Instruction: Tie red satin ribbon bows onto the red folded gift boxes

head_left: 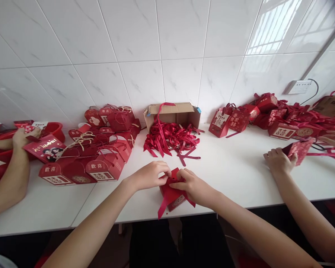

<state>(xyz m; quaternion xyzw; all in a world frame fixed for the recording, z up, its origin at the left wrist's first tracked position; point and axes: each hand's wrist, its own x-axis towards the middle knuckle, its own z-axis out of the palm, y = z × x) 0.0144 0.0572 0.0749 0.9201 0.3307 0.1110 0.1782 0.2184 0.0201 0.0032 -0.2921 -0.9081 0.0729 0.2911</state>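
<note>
A small red gift box (177,203) sits near the table's front edge, between my two hands. A red ribbon (162,207) is at its top, with one tail hanging over the left side and another at the lower right. My left hand (152,175) has its fingers bent in a pinch on the ribbon at the upper left of the box. From the right, my right hand (194,187) pinches the ribbon at the box top, thumb and forefinger together. The fingers partly hide where the ribbon crosses.
Behind the box, a cardboard carton (171,108) lies with a heap of red ribbons (171,137) spilling out. Several gift boxes (104,169) stand left; more red boxes (281,130) are piled right. One co-worker's arm (16,175) is at left, another's hand (280,162) holds a box at right.
</note>
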